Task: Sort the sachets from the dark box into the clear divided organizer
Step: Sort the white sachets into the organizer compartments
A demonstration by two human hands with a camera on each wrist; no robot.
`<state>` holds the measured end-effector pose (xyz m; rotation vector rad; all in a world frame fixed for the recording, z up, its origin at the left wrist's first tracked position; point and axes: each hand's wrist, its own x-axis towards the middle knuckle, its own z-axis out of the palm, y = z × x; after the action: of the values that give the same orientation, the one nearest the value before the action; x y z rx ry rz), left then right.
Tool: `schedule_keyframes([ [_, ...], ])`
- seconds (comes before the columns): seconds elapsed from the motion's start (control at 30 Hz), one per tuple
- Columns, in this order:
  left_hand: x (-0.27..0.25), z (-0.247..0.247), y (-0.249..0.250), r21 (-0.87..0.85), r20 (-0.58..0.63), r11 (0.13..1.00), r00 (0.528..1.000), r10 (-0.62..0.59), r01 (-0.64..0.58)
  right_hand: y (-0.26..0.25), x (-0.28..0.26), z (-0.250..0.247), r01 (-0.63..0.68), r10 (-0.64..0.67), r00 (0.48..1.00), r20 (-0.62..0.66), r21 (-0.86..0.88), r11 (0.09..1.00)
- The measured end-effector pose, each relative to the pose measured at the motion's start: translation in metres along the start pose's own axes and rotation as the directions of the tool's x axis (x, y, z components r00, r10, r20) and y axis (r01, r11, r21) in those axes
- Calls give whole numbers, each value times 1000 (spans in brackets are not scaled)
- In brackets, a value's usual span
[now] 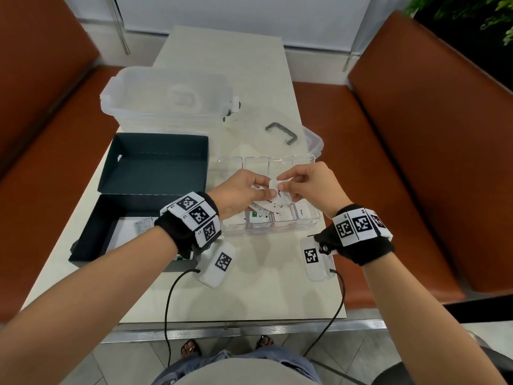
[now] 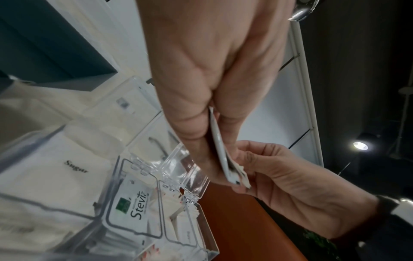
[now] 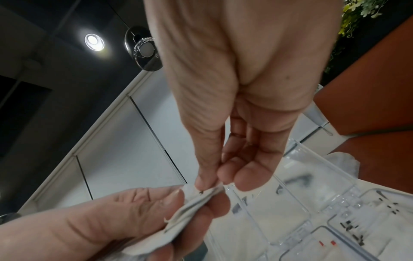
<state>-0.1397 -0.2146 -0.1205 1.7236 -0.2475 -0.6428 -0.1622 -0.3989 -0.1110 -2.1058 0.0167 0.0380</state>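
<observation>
White paper sachets (image 1: 277, 194) sit as a small stack pinched in the left hand (image 1: 241, 194), held over the clear divided organizer (image 1: 311, 222). Meeting it from the right, the right hand (image 1: 308, 187) nips the stack's top corner between thumb and forefinger. Compartments lie open directly below; beyond-left, the dark box (image 1: 155, 168) stands well clear.

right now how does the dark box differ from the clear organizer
The dark box is opaque and undivided; the clear organizer is see-through and split into compartments. The dark box sits under the left wrist, to the left; the clear organizer lies under both hands, the left hand and right hand gripping sachets above it. Both are open and hold sachets.
</observation>
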Motion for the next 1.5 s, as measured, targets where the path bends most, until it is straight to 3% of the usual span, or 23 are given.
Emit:
schedule_keyframes([
  [0.2,1,2,0,27,-18,999,1000,22,-22,2,-2,0,-95,93,995,33,69,993],
  [0.33,3,1,-5,-3,-167,1000,986,22,-23,0,-2,-6,-103,110,991,-72,91,991],
  [0.43,5,0,-9,-111,-281,994,960,-10,-22,-2,-5,-8,-128,181,973,-140,326,937],
  [0.5,6,2,-8,-184,-322,983,946,-31,-30,-4,-9,0,-162,223,972,-76,470,868],
  [0.6,5,6,-5,-269,-374,959,927,-19,-89,-5,-15,17,-233,250,967,46,553,800],
  [0.77,5,6,-2,-336,-291,941,955,-62,-42,-7,-12,24,-242,286,958,8,555,796],
  [0.93,5,-2,-9,-202,-219,979,975,-30,-15,-4,-4,16,-210,281,956,-85,472,856],
  [1.2,3,1,-12,-353,-200,936,977,-81,5,0,-2,22,-159,233,959,-160,374,914],
  [1.5,3,3,-7,-303,-213,953,974,-78,10,6,-3,20,-131,187,969,-159,311,942],
])
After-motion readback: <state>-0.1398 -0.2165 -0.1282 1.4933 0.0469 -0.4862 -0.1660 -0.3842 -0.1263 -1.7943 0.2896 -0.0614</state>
